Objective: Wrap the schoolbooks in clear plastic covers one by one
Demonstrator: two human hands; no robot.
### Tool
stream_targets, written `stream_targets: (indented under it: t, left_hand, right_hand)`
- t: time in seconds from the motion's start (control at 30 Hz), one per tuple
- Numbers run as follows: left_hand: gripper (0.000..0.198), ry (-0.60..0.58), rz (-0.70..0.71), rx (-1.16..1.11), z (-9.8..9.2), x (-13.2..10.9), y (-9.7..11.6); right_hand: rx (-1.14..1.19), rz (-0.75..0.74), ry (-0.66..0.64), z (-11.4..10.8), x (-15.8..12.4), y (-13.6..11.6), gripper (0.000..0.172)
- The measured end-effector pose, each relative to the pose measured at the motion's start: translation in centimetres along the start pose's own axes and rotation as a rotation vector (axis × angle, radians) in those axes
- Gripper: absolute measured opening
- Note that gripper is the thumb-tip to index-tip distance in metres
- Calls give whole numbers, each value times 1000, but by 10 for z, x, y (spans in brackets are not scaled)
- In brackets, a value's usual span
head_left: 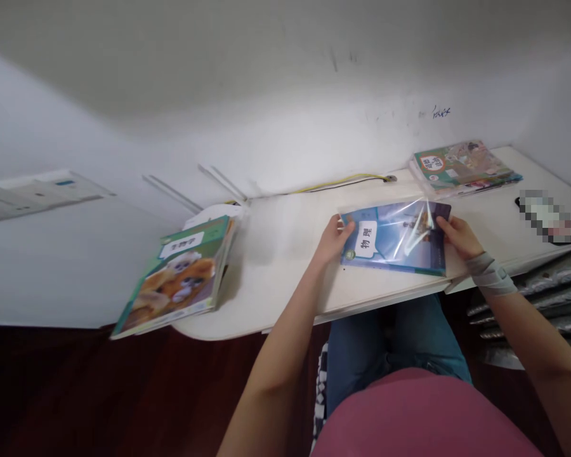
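A blue physics textbook (394,244) with a shiny clear plastic cover is held sideways just over the front part of the white desk. My left hand (334,238) grips its left end, thumb on top of the cover. At the opposite end my right hand (459,236) pinches the edge, thumb on the front and the other fingers hidden beneath. A grey band circles my right wrist. Whether the book rests on the desk or hangs slightly above it, I cannot tell.
A stack of books topped by a green biology textbook (176,279) overhangs the desk's left end. More plastic-wrapped books (464,166) lie at the back right, near a partly blurred phone (547,216). A yellow cable (333,183) runs along the wall behind the desk (285,279).
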State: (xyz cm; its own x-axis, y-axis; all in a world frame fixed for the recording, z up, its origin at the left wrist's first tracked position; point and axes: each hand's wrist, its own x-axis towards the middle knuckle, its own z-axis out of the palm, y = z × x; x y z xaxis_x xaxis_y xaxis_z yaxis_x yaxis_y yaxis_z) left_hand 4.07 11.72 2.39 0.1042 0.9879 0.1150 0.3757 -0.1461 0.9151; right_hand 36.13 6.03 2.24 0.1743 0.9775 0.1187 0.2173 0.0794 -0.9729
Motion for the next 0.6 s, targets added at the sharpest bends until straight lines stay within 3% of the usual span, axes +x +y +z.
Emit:
stream_targets:
  t: [0.1, 0.13, 0.23, 0.37, 0.5, 0.6]
  left_hand:
    - [42, 35, 35, 38, 5, 7, 4]
    - [44, 53, 26, 39, 7, 10, 5]
    - [48, 89, -21, -65, 13, 13, 4]
    - [52, 65, -71, -272, 14, 10, 5]
    - [55, 29, -44, -316, 11, 5, 10]
    - [56, 33, -36, -282, 10, 3, 13]
  right_hand:
    - [-90, -214, 130, -8, 21, -29, 49]
    - [-108, -253, 121, -10, 30, -43, 48]
    - [-285, -303, -148, -10, 61, -90, 43]
    - [-631, -277, -546, 9, 100, -144, 29]
    - [-653, -198, -828, 40, 118, -167, 34]
    - [-637, -194, -883, 62, 116, -170, 39]
